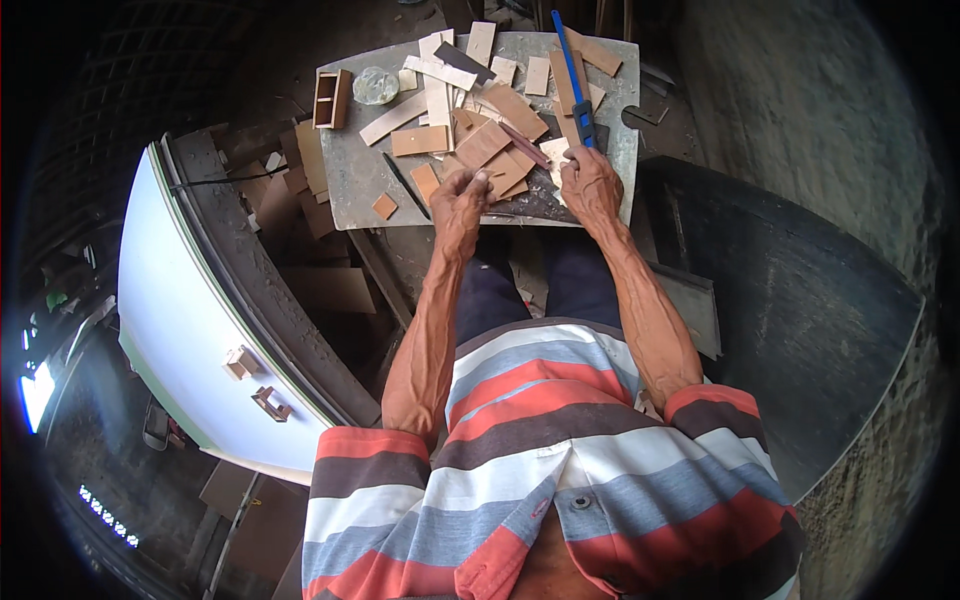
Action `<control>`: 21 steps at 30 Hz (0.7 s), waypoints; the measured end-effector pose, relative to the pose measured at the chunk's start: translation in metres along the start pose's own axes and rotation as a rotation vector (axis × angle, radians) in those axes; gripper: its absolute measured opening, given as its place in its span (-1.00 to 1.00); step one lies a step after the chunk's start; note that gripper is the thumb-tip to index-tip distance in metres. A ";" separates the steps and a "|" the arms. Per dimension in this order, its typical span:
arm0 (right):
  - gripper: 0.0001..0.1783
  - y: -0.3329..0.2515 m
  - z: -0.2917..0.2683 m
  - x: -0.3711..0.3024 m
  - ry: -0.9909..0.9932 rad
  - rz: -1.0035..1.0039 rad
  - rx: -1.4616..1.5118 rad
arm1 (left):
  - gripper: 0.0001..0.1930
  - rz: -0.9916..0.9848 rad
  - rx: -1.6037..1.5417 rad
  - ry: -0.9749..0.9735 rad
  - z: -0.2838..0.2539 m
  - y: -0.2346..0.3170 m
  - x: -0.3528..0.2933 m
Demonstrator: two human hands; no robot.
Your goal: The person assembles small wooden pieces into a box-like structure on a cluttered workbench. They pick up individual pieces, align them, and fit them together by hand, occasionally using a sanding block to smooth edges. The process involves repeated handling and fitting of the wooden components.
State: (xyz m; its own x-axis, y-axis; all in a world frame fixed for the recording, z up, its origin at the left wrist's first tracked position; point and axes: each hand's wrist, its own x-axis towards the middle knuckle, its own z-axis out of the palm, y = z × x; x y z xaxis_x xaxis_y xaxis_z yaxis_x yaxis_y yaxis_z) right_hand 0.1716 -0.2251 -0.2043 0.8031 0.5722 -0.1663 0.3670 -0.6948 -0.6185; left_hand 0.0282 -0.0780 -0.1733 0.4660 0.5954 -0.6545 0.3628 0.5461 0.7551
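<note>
My left hand (462,205) is closed at the front of the worktable, its fingertips pinched beside a brown wooden piece (485,143). Whatever they grip, if anything, is too small to make out. My right hand (592,186) is also closed, with fingers curled next to a pale wood piece (556,152); its grip is hidden. Just beyond it lies a blue-handled hand saw (583,122), its long blue part pointing away. Between the hands a dark reddish strip (524,146) rests on the scraps. Left of my left hand is a thin black stick-like tool (405,185).
Several thin wood offcuts (437,105) cover the worktable (350,185). A small compartmented wooden box (343,98) and a clear plastic bundle (375,86) sit at its far left. Two small wooden pieces stand on a white panel (190,300) at left. A dark board (790,300) leans right.
</note>
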 end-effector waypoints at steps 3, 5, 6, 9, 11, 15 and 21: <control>-0.83 -0.008 0.015 -0.003 0.004 -0.006 -0.026 | -0.81 -0.087 0.005 0.045 -0.019 -0.003 -0.008; -0.79 -0.011 0.019 -0.007 -0.071 -0.025 -0.060 | -0.81 -0.103 -0.011 0.050 -0.026 -0.005 -0.013; -0.77 -0.013 0.022 -0.010 -0.033 -0.073 -0.074 | -0.81 -0.088 -0.025 0.048 -0.027 -0.006 -0.016; -0.74 -0.018 0.031 -0.011 -0.003 -0.133 -0.128 | -0.82 -0.060 -0.045 0.012 -0.026 -0.005 -0.021; -0.78 -0.014 0.038 -0.002 0.042 -0.122 -0.190 | -0.83 -0.053 -0.058 -0.021 -0.024 0.001 -0.026; -0.84 -0.032 0.017 -0.002 -0.062 0.020 -0.181 | -0.86 -0.053 -0.043 -0.024 -0.028 0.011 -0.029; -0.79 -0.111 -0.042 -0.053 -0.202 0.136 0.103 | -0.85 -0.078 0.017 -0.125 -0.026 0.034 -0.040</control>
State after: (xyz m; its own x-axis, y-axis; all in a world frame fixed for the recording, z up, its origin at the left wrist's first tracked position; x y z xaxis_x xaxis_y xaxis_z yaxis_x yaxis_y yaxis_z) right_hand 0.1081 -0.1966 -0.0950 0.7278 0.5590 -0.3973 0.2039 -0.7295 -0.6528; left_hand 0.0012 -0.0683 -0.1226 0.5320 0.4729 -0.7024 0.4149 0.5776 0.7031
